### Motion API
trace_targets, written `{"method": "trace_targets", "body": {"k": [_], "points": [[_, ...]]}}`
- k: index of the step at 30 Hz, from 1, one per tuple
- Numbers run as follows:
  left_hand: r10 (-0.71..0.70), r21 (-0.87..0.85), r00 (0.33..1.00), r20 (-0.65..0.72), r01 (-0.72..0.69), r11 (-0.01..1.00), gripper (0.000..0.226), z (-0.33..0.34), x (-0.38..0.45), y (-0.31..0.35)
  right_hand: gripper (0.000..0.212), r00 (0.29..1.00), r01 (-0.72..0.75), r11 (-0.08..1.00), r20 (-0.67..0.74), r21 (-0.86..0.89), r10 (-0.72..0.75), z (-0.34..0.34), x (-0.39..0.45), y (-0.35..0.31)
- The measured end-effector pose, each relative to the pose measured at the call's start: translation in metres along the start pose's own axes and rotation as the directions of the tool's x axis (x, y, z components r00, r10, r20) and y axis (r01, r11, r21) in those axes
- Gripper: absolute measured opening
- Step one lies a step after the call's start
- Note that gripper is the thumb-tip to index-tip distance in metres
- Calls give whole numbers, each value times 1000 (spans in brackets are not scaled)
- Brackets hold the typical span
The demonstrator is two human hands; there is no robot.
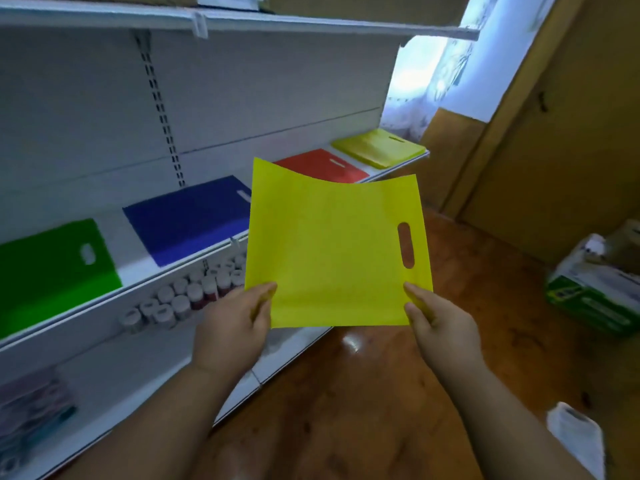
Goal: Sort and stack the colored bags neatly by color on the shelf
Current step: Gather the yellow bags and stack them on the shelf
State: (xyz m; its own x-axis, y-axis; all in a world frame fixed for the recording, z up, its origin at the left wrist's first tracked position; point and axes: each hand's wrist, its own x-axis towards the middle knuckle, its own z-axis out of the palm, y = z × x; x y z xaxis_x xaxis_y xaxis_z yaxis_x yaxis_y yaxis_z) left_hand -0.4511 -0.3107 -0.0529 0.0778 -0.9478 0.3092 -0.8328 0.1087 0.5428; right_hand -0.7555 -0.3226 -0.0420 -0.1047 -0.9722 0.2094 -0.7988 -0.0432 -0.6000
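A flat yellow bag (332, 251) with an oval handle slot hangs in the air in front of the shelf. My left hand (235, 327) pinches its near left corner and my right hand (440, 323) pinches its near right corner. On the white shelf (138, 275) lie four piles in a row: green bags (52, 271) at the left, then blue bags (187, 220), red bags (322, 166), and yellow bags (379, 148) at the far right end. The held bag covers part of the blue and red piles.
Several small capped jars (187, 296) stand on the shelf below. A pile of packets (31, 407) lies on the lowest shelf. A green and white box (595, 292) sits on the wooden floor at right, near a wooden door (561, 161).
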Motion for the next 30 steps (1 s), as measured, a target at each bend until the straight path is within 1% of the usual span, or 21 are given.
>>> {"method": "trace_targets", "body": {"k": [4, 8, 12, 14, 17, 20, 24, 28, 30], "points": [[-4, 20, 1000, 7, 4, 1000, 32, 36, 37, 14, 36, 1000, 7, 1000, 1, -8, -7, 1, 56, 31], [-32, -10, 999, 33, 32, 999, 33, 71, 92, 11, 35, 1000, 25, 1000, -4, -7, -25, 13, 118, 47], [71, -62, 996, 57, -68, 996, 36, 110, 173, 32, 35, 998, -8, 998, -66, -58, 4, -3, 177, 70], [105, -83, 990, 92, -98, 992, 40, 133, 214, 53, 36, 994, -56, 997, -98, -47, 51, -19, 205, 89], [165, -73, 974, 158, -156, 985, 51, 168, 260, 85, 36, 984, -136, 990, -123, -36, 130, -42, 240, 121], [185, -80, 969, 162, -174, 981, 48, 202, 303, 111, 36, 975, -175, 984, -144, -30, 169, -48, 280, 158], [154, -54, 977, 145, -147, 988, 33, 259, 355, 141, 36, 984, -139, 990, -120, -38, 133, -47, 357, 211], [77, -20, 992, 103, -76, 997, 33, 299, 403, 164, 36, 998, -55, 994, -29, -90, 52, -45, 454, 245], [1, -2, 998, 60, -1, 1000, 32, 307, 424, 173, 36, 999, 12, 995, 36, -95, -9, -41, 500, 252]]}}
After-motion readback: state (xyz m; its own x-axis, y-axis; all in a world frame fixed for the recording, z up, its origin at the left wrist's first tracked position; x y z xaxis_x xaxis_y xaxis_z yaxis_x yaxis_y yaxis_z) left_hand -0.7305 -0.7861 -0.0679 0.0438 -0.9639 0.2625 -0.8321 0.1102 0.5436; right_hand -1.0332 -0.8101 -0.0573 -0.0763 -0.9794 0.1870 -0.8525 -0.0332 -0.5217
